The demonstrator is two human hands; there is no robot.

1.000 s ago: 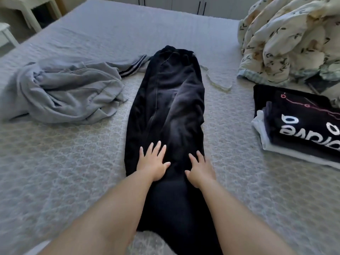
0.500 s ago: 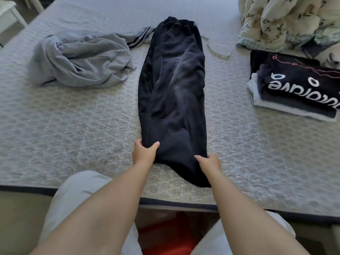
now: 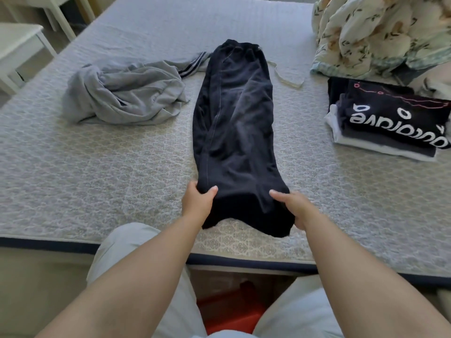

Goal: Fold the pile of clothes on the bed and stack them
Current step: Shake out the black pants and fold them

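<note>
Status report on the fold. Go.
Left hand and right hand each have a grip on the near end of the dark trousers. Trousers flat, lengthwise. Grey garment unfolded. Nothing in the way.

- A bed (image 3: 97, 191) covered by a grey quilted spread with a dark blue edge band fills most of the view.
- White furniture legs (image 3: 61, 18) and a white table (image 3: 17, 45) are seen at 10 o'clock, on a pale floor.
- A rumpled floral duvet (image 3: 378, 32) is heaped at 2 o'clock.
- A red object (image 3: 231, 313) is glimpsed below the bed edge at 6 o'clock.
- The scene is lit by soft daylight.
</note>
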